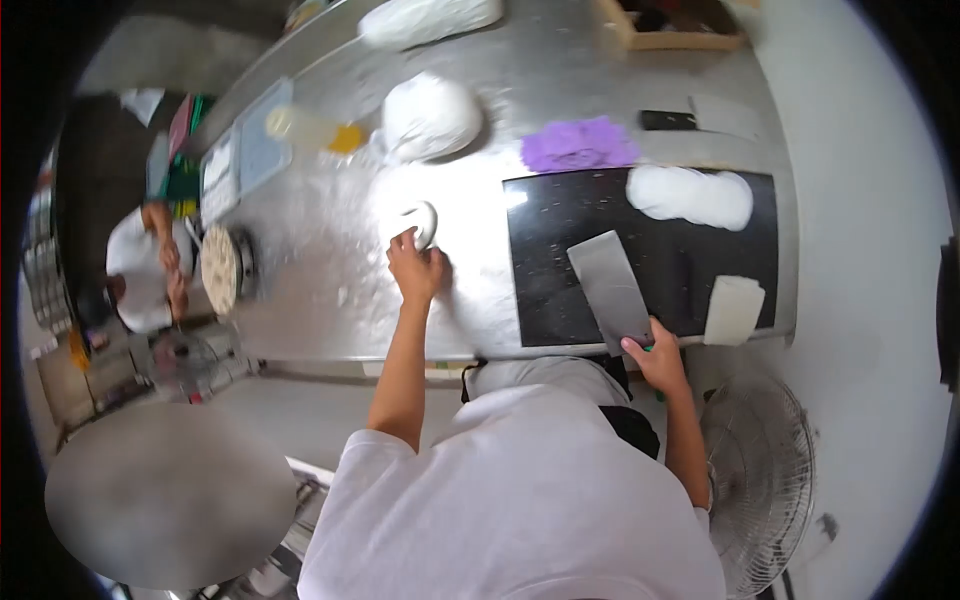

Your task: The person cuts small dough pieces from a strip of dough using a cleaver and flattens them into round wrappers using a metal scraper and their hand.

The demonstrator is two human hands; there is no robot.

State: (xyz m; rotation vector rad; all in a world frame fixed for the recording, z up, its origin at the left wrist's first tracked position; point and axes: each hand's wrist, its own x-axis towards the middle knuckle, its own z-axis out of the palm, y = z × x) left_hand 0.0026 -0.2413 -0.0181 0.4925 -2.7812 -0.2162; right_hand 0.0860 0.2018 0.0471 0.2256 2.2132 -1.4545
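Observation:
My left hand (pixel 415 268) reaches over the floured steel table with its fingers apart. Its fingertips are at the near edge of a small round white piece (pixel 426 222); whether this is dough or a small dish I cannot tell. In my right hand (pixel 655 357) is the handle of a cleaver (pixel 610 285), its broad blade lying over a black board (pixel 545 270). On that board are a long white roll of dough (pixel 690 197) and, at the near right corner, a cream-coloured rectangular scraper or block (pixel 735 310). A large white lump of dough (pixel 430 115) sits beyond my left hand.
Crumpled purple cloth or dough (pixel 578 145) lies behind the board, beside another dark-handled blade (pixel 668 120). A squeeze bottle (pixel 300 130) and plastic containers (pixel 265 130) stand on the left. A co-worker (pixel 150 260) is near a round tray (pixel 220 270). A fan (pixel 760 480) stands at my right.

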